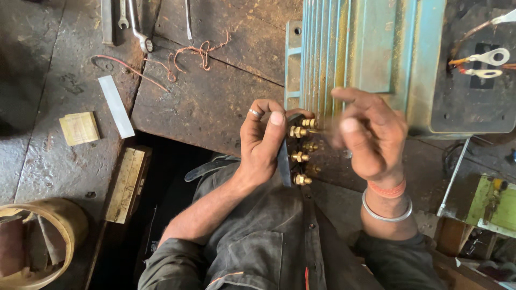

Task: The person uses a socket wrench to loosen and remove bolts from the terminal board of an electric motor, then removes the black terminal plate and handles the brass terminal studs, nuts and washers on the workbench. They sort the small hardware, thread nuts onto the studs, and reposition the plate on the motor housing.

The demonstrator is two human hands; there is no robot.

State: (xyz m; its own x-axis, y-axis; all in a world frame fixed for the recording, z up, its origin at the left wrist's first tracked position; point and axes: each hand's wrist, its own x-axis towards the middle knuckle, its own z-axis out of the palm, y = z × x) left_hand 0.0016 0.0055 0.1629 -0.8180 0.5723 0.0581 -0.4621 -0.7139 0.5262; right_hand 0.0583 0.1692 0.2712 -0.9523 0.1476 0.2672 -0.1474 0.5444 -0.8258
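Brass studs on a dark terminal board, gripped edge-on by left hand near centre. Right hand, blurred, pinches the top stud's nut. Blue-green motor sits far right on surface.

Shiny brass studs on dark matt terminal board, ribbed painted-metal motor housing, rough rusty workbench

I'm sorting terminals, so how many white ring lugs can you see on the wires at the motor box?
3: one at the top right edge, one on the box, one just below. More may be hidden.
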